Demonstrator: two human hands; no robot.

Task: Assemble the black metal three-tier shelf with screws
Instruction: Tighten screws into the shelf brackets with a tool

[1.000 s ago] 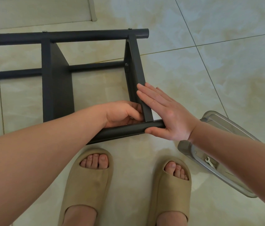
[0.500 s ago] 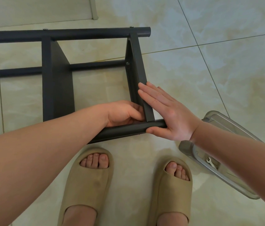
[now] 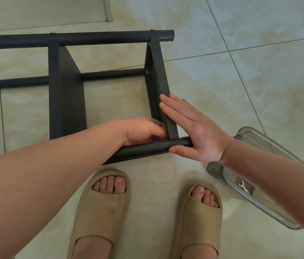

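Two hands: both work at the near right corner of the black shelf frame [image 3: 55, 101].
Left hand [image 3: 143, 130]: fingers curled inside the corner where the right panel meets the near tube; whether they pinch anything is hidden, so I cannot tell its grip.
Right hand [image 3: 197, 131]: flat and unclenched, straight fingers pressed along the outer face of the right panel, thumb under the end of the near tube.
Shelf frame position: lying on its side on the tiled floor [image 3: 240, 90], just ahead of the feet, running out of view on the left.
Tubes, three in view: far tube [image 3: 100, 38], middle tube [image 3: 113, 73], near tube [image 3: 147, 148].
Panels, two in view: left panel [image 3: 70, 109] and right panel [image 3: 159, 75], both standing on edge between the tubes.
Screw heads, three visible: two on the far tube [image 3: 52, 32] [image 3: 152, 30], one on the right panel's inner side [image 3: 147, 72].
Slippers, two: beige, left slipper [image 3: 102, 212] and right slipper [image 3: 197, 217], toes showing.
Tray, one: grey tray [image 3: 270, 144] on the floor under the right forearm.
Wrench, one: small wrench [image 3: 244, 186] lying in the tray.
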